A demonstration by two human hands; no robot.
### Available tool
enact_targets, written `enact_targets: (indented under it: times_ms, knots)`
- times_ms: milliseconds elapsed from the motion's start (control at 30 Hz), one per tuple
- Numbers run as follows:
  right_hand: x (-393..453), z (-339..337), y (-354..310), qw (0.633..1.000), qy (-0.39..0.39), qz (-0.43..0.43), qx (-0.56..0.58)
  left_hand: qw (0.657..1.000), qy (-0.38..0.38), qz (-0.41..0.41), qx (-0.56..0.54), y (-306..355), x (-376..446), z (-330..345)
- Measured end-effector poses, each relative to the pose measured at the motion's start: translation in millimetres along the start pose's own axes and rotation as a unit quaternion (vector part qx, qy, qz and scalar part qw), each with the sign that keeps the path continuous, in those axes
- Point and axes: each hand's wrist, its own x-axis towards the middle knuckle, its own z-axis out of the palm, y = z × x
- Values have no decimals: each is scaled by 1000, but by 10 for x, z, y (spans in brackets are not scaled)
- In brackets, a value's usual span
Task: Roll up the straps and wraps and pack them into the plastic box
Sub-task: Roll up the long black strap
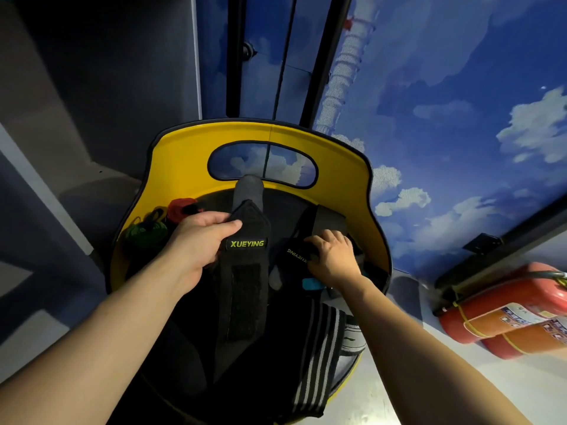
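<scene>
Yellow tub (196, 154) — black XUEYING wrap (245, 271)

Wraps (245, 271) lie in the bin (184, 154); extinguishers (506, 314) lie to its right.

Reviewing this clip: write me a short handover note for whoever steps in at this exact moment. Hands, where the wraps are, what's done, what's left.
Left hand: grip on the top end of the black XUEYING wrap, which lies flat and unrolled.
Right hand: fingers curled over a second black wrap that looks bunched or partly rolled.
Striped grey strap: loose, draped over the near rim of the yellow tub.
Red and green coiled items sit at the tub's left edge.
Done: nothing visibly packed; no plastic box in view.
Left: roll each wrap and strap, find the box, pack them.
</scene>
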Motion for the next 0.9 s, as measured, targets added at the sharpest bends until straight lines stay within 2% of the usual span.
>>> enact_targets:
  times_ms: [67, 167, 300, 400, 600, 733, 900]
  knots:
    - [14, 38, -76, 999, -9, -50, -6, 1000, -1, -1, 2, 1, -1, -17]
    - [36, 77, -181, 992, -70, -98, -21, 1000, 0, -2, 3, 4, 10, -57]
    - [15, 118, -245, 986, -133, -91, -39, 1000, 4, -1, -3, 15, 13, -96]
    - [21, 140, -251, 987, -134, -86, -37, 1000, 6, 1, -6, 18, 16, -99]
    - [58, 185, -241, 995, -68, -70, -15, 1000, 9, 3, -6, 18, 26, -107]
    - [76, 73, -229, 998, 48, -25, 10, 1000, 11, 4, 1, 7, 46, -104]
    - [187, -273, -271, 976, 133, 66, 157, 999, 36, 16, -1, -5, 73, -116]
